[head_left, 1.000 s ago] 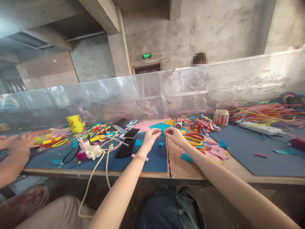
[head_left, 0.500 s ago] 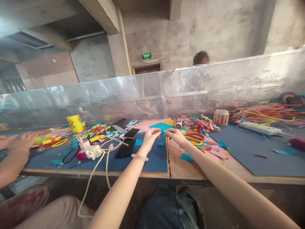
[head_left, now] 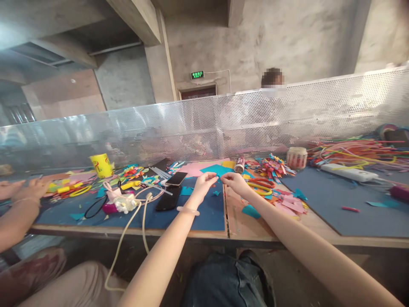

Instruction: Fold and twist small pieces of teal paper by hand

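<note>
My left hand (head_left: 203, 186), with a pale bangle at its wrist, is closed in a pinch above the table seam. My right hand (head_left: 237, 183) pinches just opposite, its fingertips almost meeting the left ones. Between them is a small piece of blue paper (head_left: 219, 179), mostly covered by the fingers. Behind the hands lies a larger blue paper sheet (head_left: 209, 169). A small blue paper scrap (head_left: 216, 193) rests on the mat below. Scissors with yellow handles (head_left: 260, 190) and pink paper pieces (head_left: 289, 203) are to the right.
Two phones (head_left: 169, 198) and a cable (head_left: 143, 230) lie to the left, near a yellow cup (head_left: 101, 166). A glass jar (head_left: 296, 158) and a power strip (head_left: 348, 172) stand right. Another person's hands (head_left: 30, 192) work at far left. A perforated metal screen (head_left: 179, 128) runs behind.
My fingers have shifted slightly around the blue paper, and less of it shows between them. The person behind the screen has moved a little to the right.
</note>
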The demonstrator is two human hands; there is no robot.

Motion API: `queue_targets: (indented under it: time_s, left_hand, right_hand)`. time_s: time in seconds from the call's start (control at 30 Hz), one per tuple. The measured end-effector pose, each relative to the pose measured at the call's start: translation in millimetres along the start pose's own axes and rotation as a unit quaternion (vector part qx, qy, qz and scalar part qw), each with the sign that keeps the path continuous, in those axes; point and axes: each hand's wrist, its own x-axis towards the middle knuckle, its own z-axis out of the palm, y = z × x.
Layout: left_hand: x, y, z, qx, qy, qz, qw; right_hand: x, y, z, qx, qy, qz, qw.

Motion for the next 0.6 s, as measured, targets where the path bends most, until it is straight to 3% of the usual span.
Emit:
queue_targets:
  time_s: [0.6]
  left_hand:
    - [1.0,-1.5,-1.5,0.010,0.007,0.011,1.000]
  right_hand:
    - [-3.0,-6.2,1.2,-0.010,-0.007,-0.023,1.000]
